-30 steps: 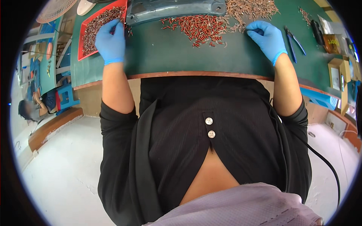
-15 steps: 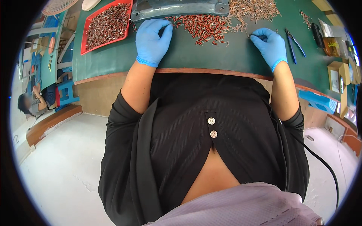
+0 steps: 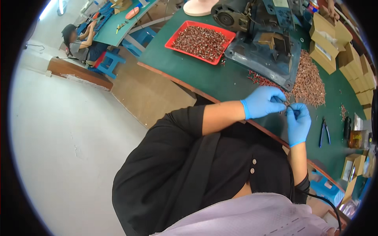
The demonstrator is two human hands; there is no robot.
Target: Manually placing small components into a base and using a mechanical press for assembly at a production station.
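At centre right of the head view, a worker's blue-gloved left hand (image 3: 263, 103) and right hand (image 3: 298, 122) meet over the green table (image 3: 220, 80), fingertips of both pinching one small dark part (image 3: 288, 105) between them. A heap of small coppery pieces (image 3: 309, 78) lies just above. A red tray (image 3: 200, 41) sits upper centre; plain brown cardboard boxes (image 3: 328, 41) line the upper right edge.

Bright, even light, soft shadows, sharp centre, with fisheye bending and dark vignette at edges.
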